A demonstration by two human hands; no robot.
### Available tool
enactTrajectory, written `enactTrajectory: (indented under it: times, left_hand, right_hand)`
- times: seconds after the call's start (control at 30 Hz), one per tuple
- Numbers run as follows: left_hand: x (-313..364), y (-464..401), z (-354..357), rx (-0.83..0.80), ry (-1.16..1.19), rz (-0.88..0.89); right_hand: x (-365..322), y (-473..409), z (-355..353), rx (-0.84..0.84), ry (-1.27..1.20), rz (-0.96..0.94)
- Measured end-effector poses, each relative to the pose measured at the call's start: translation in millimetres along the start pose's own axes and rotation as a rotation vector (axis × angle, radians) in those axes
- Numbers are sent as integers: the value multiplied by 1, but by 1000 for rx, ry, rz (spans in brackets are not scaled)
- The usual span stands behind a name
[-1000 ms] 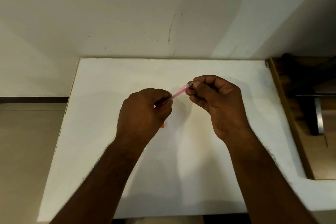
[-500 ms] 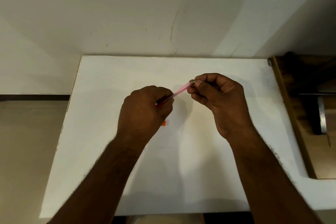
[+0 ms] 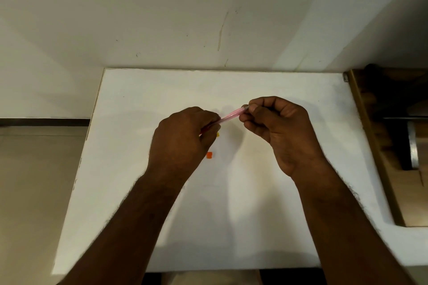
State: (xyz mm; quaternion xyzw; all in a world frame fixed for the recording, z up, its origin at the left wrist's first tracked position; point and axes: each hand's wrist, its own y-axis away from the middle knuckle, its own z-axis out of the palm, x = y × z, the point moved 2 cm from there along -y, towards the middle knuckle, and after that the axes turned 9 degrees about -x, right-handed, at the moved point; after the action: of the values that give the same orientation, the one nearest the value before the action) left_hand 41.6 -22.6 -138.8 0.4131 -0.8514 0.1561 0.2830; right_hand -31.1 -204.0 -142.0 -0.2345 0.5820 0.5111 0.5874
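Observation:
A thin pink pen [image 3: 232,115] is held slanted above the white table [image 3: 254,215], between both hands. My left hand [image 3: 183,143] grips its lower end, which is hidden inside the curled fingers. My right hand [image 3: 278,132] pinches the upper end, where a small metal tip shows. A small orange piece [image 3: 209,155] lies on the table just below my left hand. A yellow piece [image 3: 217,134] peeks out beside my left fingers.
The table stands against a pale wall [image 3: 185,18]. At the right a brown wooden unit [image 3: 393,146] with a metal part [image 3: 413,143] adjoins the table. Beige floor [image 3: 34,180] lies past the table's left edge.
Both hands keep hold of the pen and have barely shifted. The orange piece shows more fully below my left hand, and a yellow piece has come into view.

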Motion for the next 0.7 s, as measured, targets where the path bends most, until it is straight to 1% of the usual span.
enactTrajectory:
  times: [0.2,0.4,0.5,0.53,0.6,0.67,0.7]
  left_hand:
    - [-2,0,1,-15,16,-23]
    - [-5,-1,1,-22,59,-63]
    - [-6,-3,-3,16,90,-105]
    - [-7,-3,-5,38,111,-128]
    - [-10,-3,-9,76,148,-187]
    - [-16,-3,-14,107,177,-242]
    - [-18,-3,-15,120,183,-262]
  right_hand:
    - [-1,0,1,-19,150,-79]
    - [-1,0,-1,-44,179,-86]
    - [4,-2,-1,17,155,-111]
    - [7,-4,-1,66,216,-125]
    - [17,-7,0,155,486,-173]
    - [27,-7,11,164,750,-219]
    - [32,-8,17,145,838,-233]
